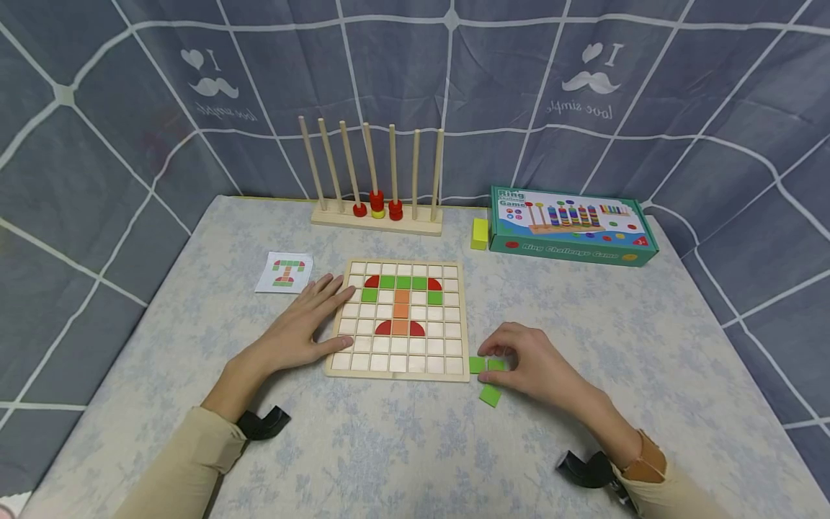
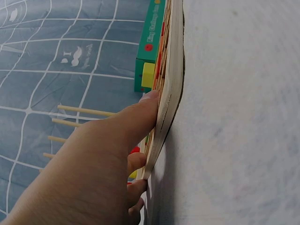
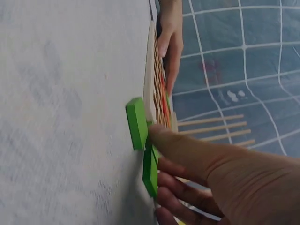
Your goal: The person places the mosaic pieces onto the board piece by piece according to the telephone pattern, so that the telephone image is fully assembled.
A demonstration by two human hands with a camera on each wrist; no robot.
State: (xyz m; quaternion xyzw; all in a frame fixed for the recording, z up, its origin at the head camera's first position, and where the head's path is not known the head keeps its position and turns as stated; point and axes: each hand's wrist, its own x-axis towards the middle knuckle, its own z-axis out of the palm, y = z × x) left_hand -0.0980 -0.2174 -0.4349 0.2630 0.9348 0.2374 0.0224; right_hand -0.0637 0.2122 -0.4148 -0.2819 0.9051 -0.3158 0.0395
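Observation:
A square wooden grid board (image 1: 462, 346) lies on the table, with red rounded pieces, green squares and an orange column (image 1: 401, 304) set in its cells. My left hand (image 1: 301, 321) rests on the board's left edge, fingers spread and thumb (image 2: 140, 112) on top of the rim. Off the board's lower right corner, my right hand (image 1: 534, 364) pinches a green square tile (image 1: 496, 365) between thumb and fingers, low at the tabletop. Two more green tiles lie beside it: one by the board's edge (image 1: 476, 365), the other nearer me (image 3: 136, 123).
A picture card (image 1: 284, 272) with a similar pattern lies left of the board. Behind stands a wooden peg rack (image 1: 376, 220) with several tall pegs and red and yellow rings. A yellow block (image 1: 479, 234) and a green game box (image 1: 573, 225) sit at the back right.

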